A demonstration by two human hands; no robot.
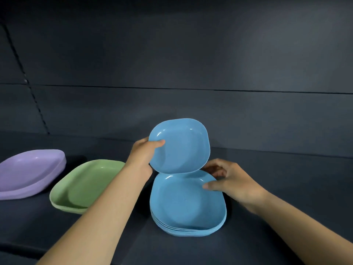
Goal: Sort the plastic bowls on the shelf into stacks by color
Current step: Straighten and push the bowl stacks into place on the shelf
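Observation:
My left hand [142, 154] grips a single blue bowl [181, 145] by its left rim, thumb on the inside, and holds it tilted up above the shelf. Right below it stands a stack of several blue bowls [186, 205]. My right hand [228, 180] pinches the right rim of the top bowl of that stack, thumb on the rim, fingers curled behind it. A green bowl stack [84, 185] lies to the left, partly hidden by my left forearm. Purple bowls [31, 172] sit at the far left.
Everything rests on a dark shelf board [277, 188] with a dark back panel [191, 64] behind. A slotted upright [28, 81] runs down the back panel at the left. Bare shelf surface shows to the right of the blue stack.

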